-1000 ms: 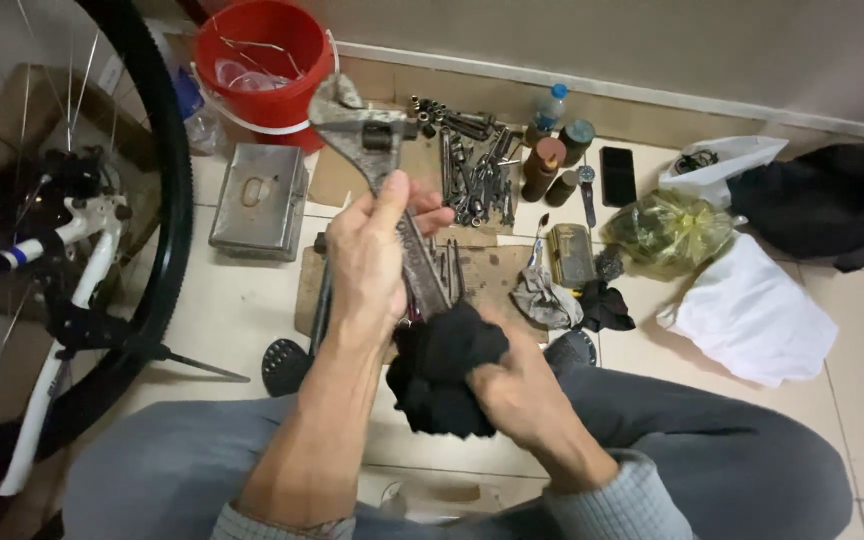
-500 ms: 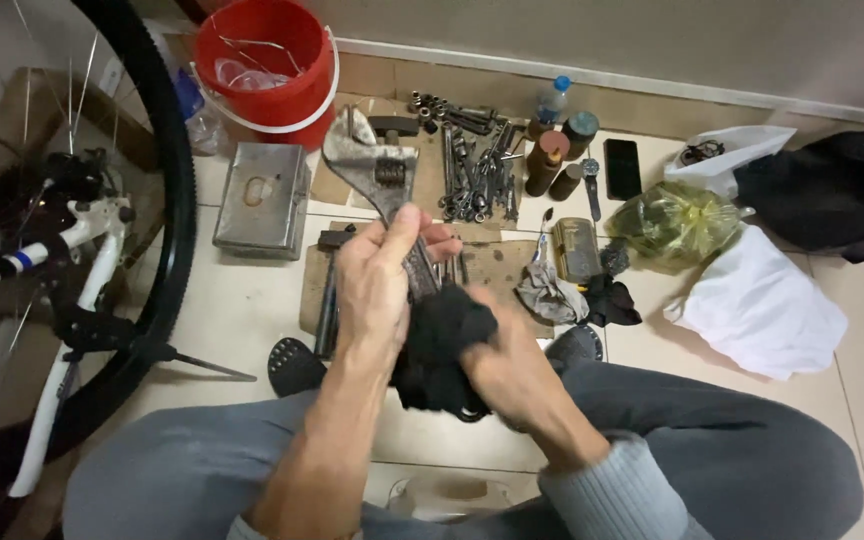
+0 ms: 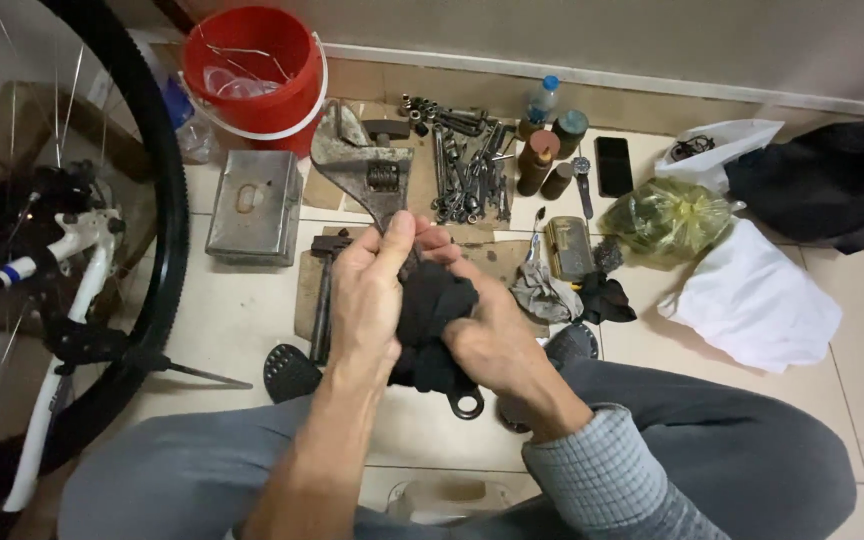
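Head view: left hand (image 3: 367, 300) gripping wrench (image 3: 367, 175), right hand (image 3: 492, 340) clutching black rag (image 3: 432, 310); best wiped shaft-long, firmly.

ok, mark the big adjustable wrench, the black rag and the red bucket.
large grey adjustable wrench (image 3: 364, 170): head view, on its jaw head.
black cloth rag (image 3: 436, 305): head view, bunched middle between the hands.
red plastic bucket (image 3: 297, 105): head view, outer wall.

Dim, even indoor light; soft shadows; sharp centre; wide-angle bending at edges; no glare.

A large grey adjustable wrench (image 3: 367, 175), jaws up, its handle wrapped in black cloth (image 3: 432, 320).
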